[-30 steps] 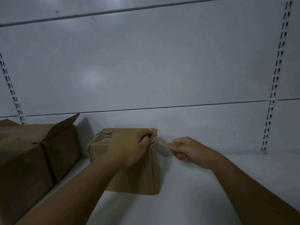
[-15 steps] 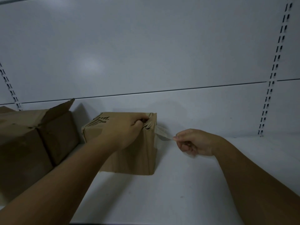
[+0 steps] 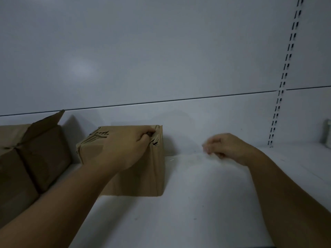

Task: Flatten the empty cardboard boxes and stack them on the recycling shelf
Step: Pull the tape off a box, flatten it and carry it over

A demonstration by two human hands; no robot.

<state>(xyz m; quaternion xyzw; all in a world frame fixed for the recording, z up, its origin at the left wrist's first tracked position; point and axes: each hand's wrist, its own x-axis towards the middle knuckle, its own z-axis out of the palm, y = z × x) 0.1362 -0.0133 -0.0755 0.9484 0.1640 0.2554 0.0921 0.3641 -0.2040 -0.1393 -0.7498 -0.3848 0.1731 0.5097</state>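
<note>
Small box: the closed cardboard box (image 3: 125,158) sat left of centre on the white shelf (image 3: 197,203), upright and unflattened; its top right edge looked torn and crumpled.
Left hand: your left hand (image 3: 125,149) lay over the box top with the fingers curled together and hooked into the ragged seam at the upper right corner; clamped on the box, as far as the view showed.
Right hand: your right hand (image 3: 225,145) hung right of centre, well apart from the box, fingers bunched loosely together; it was blurred, so I cannot tell whether it pinched anything (a pale wisp below the fingertips might have been tape, or only blur).
Other boxes: larger boxes (image 3: 30,158) stood at the left edge of the frame, one with a flap (image 3: 46,122) raised; none was flattened.
Progress: early, by my judgement; nothing in view lay flat and no stack showed on the shelf.
Left to do: you had to open the small box's seams, collapse it, treat the left-hand boxes likewise, then pile them all.
</note>
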